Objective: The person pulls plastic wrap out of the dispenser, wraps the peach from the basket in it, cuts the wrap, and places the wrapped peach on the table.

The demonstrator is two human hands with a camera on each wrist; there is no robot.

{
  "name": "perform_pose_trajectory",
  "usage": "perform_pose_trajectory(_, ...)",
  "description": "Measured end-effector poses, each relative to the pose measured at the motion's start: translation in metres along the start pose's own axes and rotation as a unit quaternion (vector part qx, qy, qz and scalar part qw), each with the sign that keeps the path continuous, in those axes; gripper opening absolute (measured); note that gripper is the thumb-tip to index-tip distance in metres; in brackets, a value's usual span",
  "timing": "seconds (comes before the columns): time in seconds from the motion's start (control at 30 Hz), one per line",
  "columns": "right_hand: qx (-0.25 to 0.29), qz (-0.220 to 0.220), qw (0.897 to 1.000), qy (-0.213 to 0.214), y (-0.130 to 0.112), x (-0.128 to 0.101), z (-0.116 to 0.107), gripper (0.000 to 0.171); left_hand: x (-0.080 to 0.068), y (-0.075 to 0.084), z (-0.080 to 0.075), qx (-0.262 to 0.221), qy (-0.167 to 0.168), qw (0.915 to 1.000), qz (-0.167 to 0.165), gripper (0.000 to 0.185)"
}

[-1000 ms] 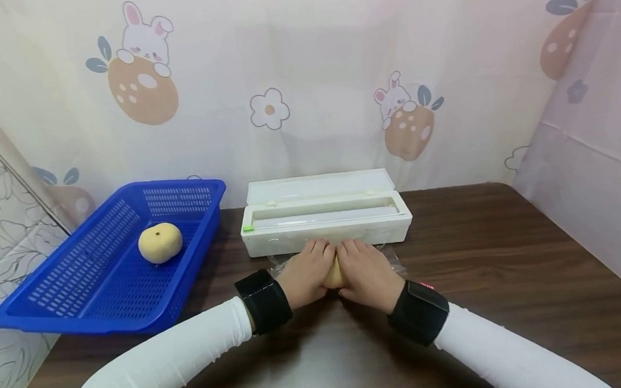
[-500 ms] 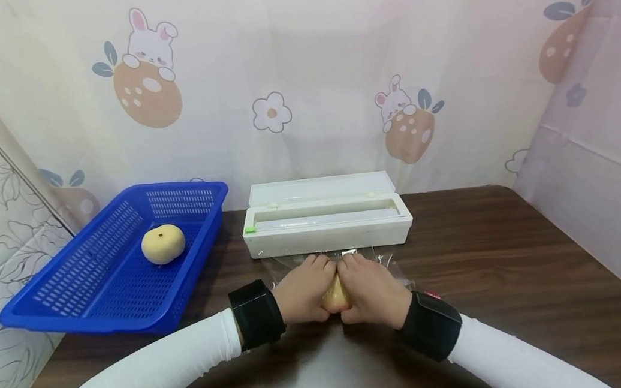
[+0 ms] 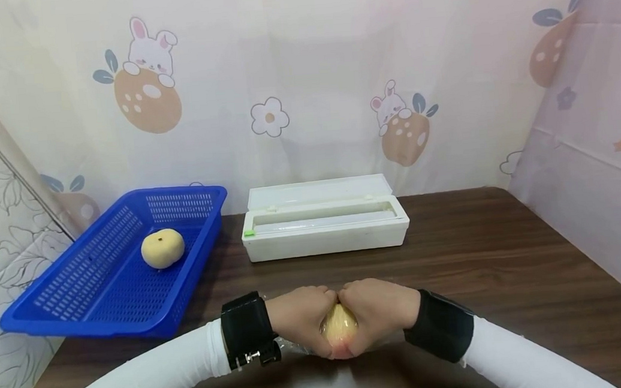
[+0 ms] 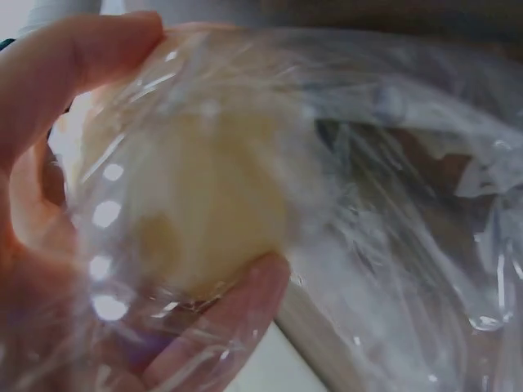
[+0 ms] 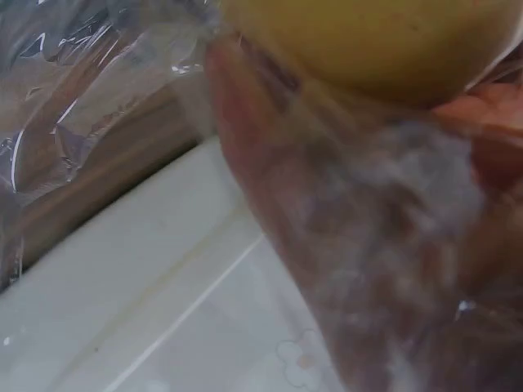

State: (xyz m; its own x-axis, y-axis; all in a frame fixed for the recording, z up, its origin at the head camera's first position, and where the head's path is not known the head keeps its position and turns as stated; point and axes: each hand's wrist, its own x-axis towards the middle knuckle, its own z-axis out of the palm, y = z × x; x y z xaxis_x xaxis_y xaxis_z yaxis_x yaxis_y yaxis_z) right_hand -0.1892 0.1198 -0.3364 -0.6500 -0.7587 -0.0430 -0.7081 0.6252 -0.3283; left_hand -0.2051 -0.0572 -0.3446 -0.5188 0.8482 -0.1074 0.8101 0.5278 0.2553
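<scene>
A: Where is the wrapped fruit [image 3: 340, 330] relative to the fingers?

B: Between both hands, low over the worktop [image 3: 511, 276]. Left hand [image 3: 300, 315] and right hand [image 3: 379, 310] have fingers curled and clamped on it through clear film [image 4: 392, 204].

A: Beyond the fruit?

B: White film dispenser [image 3: 323, 226], lid open. Left of it, blue basket [image 3: 115, 262] holding a second fruit [image 3: 163, 248].
</scene>
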Motion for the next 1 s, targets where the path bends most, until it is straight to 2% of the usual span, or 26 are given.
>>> perform_pose_trajectory(0.3,0.067,-0.011,0.995,-0.071,0.008,0.009,-0.008,0.026,0.0,-0.012,0.001,-0.091,-0.023,0.9956,0.009,0.042)
perform_pose_trajectory(0.57,0.047,-0.014,0.994,-0.1,0.01,0.018,-0.012,0.021,-0.002,-0.02,0.003,-0.149,-0.026,0.9884,0.016,0.043)
perform_pose_trajectory(1.0,0.099,0.002,0.984,-0.147,0.024,0.025,-0.017,0.016,0.008,-0.031,-0.001,-0.212,-0.071,0.9745,0.021,0.038)
